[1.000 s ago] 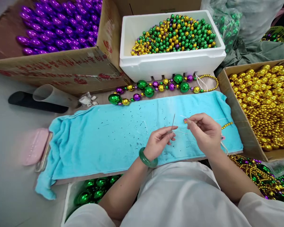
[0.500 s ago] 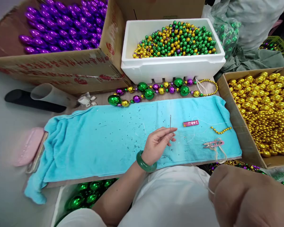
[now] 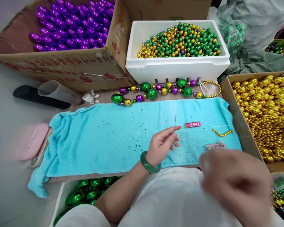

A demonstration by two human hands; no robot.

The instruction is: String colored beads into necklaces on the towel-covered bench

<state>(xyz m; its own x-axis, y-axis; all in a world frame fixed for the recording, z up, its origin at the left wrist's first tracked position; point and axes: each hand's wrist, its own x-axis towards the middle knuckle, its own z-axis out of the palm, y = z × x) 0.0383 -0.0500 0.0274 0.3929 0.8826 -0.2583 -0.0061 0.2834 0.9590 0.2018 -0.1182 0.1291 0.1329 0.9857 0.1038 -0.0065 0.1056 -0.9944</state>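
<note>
My left hand (image 3: 162,144), with a green bangle (image 3: 149,163) on its wrist, pinches a long needle (image 3: 174,123) that points up over the turquoise towel (image 3: 104,138). My right hand (image 3: 236,186) is close to the camera and smeared by motion, so its fingers do not show clearly. On the towel to the right of the needle lie a small pink packet (image 3: 192,125), a short string of gold beads (image 3: 222,133) and pink snips (image 3: 215,145). Thin white thread runs across the towel near them.
A finished strand of green, purple and gold beads (image 3: 156,92) lies behind the towel. A white foam box of mixed beads (image 3: 177,66), a carton of purple beads (image 3: 68,28), a carton of gold beads (image 3: 267,110) and a tub of green beads (image 3: 85,192) surround it.
My right hand left the needle and pink packet, pulled back toward my body and now moves blurred near the camera. The packet lies on the towel. My left hand keeps the needle.
</note>
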